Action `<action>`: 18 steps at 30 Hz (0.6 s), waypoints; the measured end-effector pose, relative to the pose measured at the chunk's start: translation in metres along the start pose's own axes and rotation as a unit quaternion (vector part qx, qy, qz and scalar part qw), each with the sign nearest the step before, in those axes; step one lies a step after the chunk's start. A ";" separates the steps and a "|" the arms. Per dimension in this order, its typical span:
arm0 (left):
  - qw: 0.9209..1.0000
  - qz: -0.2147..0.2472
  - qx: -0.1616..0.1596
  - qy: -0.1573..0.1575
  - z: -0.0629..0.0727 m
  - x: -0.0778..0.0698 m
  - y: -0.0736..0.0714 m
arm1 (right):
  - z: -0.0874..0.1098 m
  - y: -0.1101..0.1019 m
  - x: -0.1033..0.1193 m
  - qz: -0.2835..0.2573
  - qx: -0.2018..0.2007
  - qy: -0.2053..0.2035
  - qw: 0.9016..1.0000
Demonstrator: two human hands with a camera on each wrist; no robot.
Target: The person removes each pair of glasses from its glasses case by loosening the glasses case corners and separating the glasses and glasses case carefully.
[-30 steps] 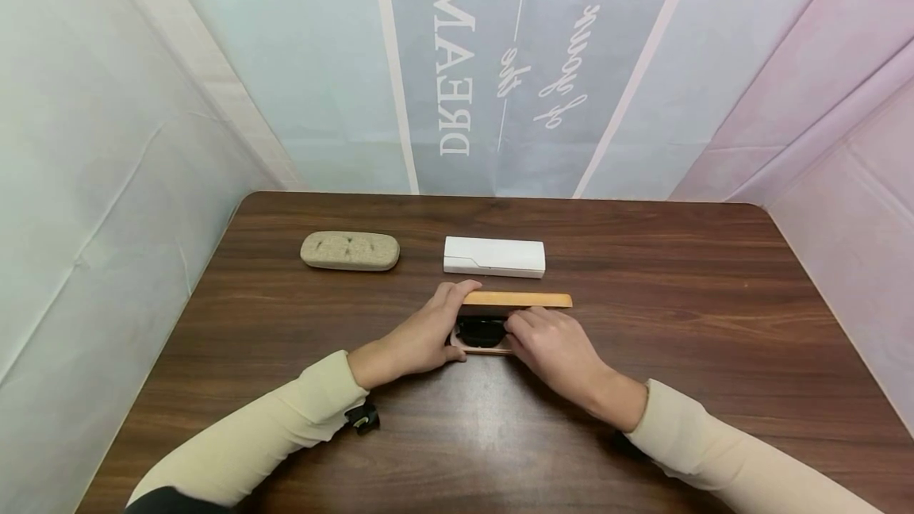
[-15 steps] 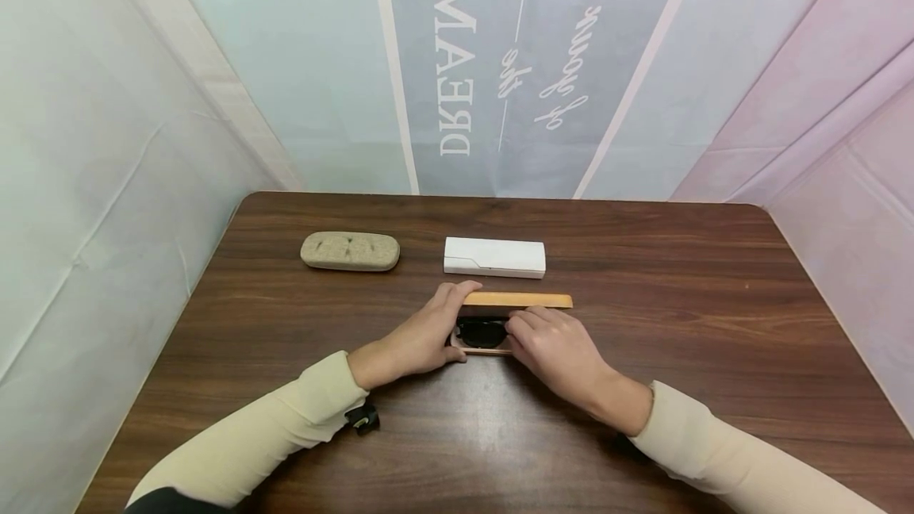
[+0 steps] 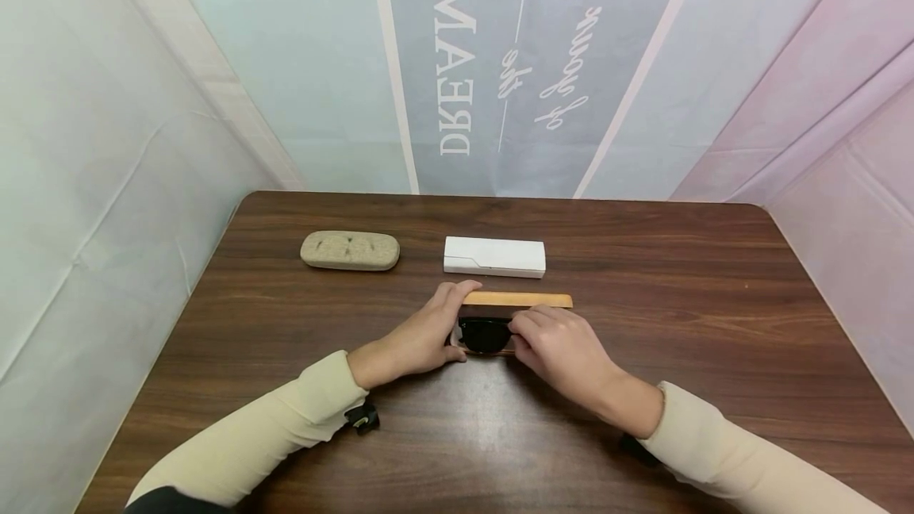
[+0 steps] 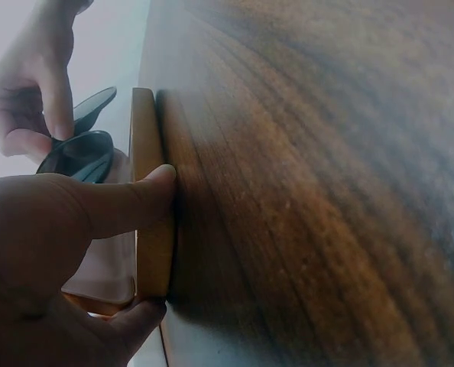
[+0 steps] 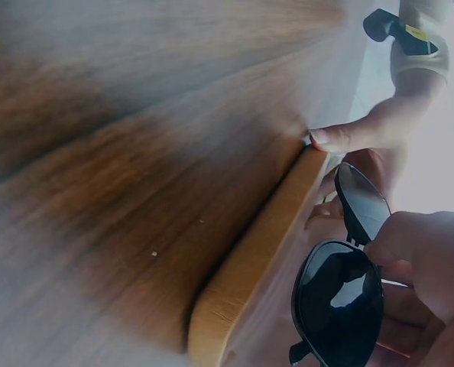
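Observation:
An orange-tan glasses case point(image 3: 517, 299) lies on the table with its lid raised, its pale inside partly hidden by the hands. My left hand point(image 3: 421, 331) grips its left end, thumb on the near edge and fingers at the lid side. Black sunglasses point(image 3: 485, 335) are at the case's opening, dark lenses facing up. Between thumb and fingers, my right hand point(image 3: 560, 347) pinches them around the bridge, as the right wrist view shows with a lens point(image 5: 338, 298) on each side of the fingers. The left wrist view has the sunglasses point(image 4: 85, 153) tilted above the case's inside.
Beyond the open case, a white closed case point(image 3: 494, 257) stands on the brown wooden table point(image 3: 714, 300). A beige fabric-like case point(image 3: 350, 251) lies farther left. Cloth walls point(image 3: 343, 62) border the table's back and sides.
The sunglasses have risen slightly out of the case and tilted, and the right hand has shifted a little to the right with them. The left hand and case have stayed in place.

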State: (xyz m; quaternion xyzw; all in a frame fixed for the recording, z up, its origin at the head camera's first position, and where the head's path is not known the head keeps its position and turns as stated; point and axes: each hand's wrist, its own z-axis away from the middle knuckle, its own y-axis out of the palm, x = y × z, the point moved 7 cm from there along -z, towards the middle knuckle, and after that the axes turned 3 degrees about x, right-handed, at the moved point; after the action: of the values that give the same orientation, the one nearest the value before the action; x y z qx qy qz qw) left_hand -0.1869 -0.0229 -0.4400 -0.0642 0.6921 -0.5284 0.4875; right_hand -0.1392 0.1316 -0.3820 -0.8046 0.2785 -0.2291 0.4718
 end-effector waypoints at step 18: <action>1.000 -0.001 -0.005 0.003 0.000 -0.001 -0.002 | 0.004 -0.007 -0.003 -0.061 0.073 0.065 0.993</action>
State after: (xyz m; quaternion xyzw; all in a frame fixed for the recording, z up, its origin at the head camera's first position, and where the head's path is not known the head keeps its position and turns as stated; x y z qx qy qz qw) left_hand -0.1870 -0.0235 -0.4375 -0.0656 0.6962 -0.5253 0.4849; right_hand -0.1377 0.1391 -0.3775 -0.7670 0.2416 -0.3290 0.4951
